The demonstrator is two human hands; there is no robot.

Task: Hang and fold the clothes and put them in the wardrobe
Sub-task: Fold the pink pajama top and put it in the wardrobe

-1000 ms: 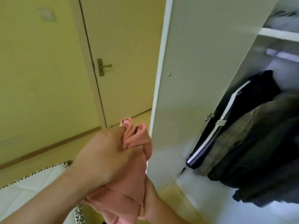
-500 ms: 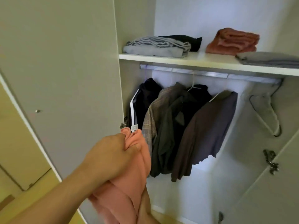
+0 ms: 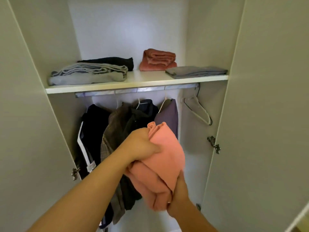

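I hold a folded pink garment (image 3: 164, 158) in front of the open wardrobe. My left hand (image 3: 141, 145) grips its upper left edge, and my right hand (image 3: 179, 198) grips its lower right end from below. The garment is below the white shelf (image 3: 143, 83) and in front of the hanging clothes (image 3: 127, 121). On the shelf lie a grey folded pile (image 3: 88, 75), a black folded item (image 3: 108, 61), a rust-coloured folded stack (image 3: 158, 60) and a flat grey fold (image 3: 195, 72).
A rail (image 3: 137, 91) under the shelf carries several dark garments on hangers, plus an empty hanger (image 3: 199, 111) at its right end. The left door (image 3: 25, 114) and the right door (image 3: 267, 106) stand open on either side. The shelf's middle front shows bare white.
My view has swung from the room door to face the wardrobe's inside squarely. Both hands have kept their grip on the pink garment and carried it up towards the shelf.
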